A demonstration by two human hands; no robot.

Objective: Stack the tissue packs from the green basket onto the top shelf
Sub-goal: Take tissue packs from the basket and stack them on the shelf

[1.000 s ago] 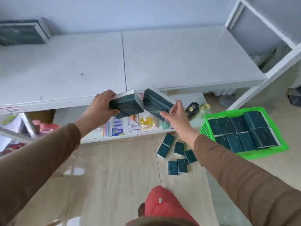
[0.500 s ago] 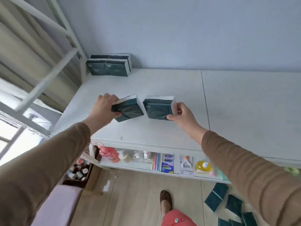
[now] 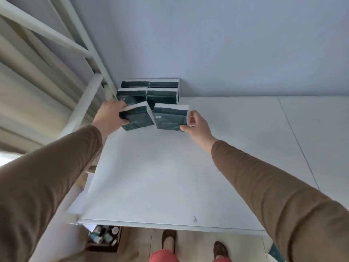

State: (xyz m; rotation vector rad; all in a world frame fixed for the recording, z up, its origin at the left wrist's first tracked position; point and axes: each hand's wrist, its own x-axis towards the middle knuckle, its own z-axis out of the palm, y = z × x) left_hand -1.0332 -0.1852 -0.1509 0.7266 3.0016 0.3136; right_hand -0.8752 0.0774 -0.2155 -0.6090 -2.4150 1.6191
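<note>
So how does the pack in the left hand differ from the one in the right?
The left pack is tilted, one corner low; the right pack sits more level. The left hand wraps its pack's left end; the right hand pinches its pack's right end. The left pack is nearer the shelf's left edge. Both are dark green with white sides, held just in front of the stack.

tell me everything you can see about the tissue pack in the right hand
The pack is a dark green, glossy soft wrapper with faint pale print, and white shows along its top and right end. It is blocky and slightly creased. The right hand pinches its right end, holding it over the shelf beside the left hand's pack.
</note>
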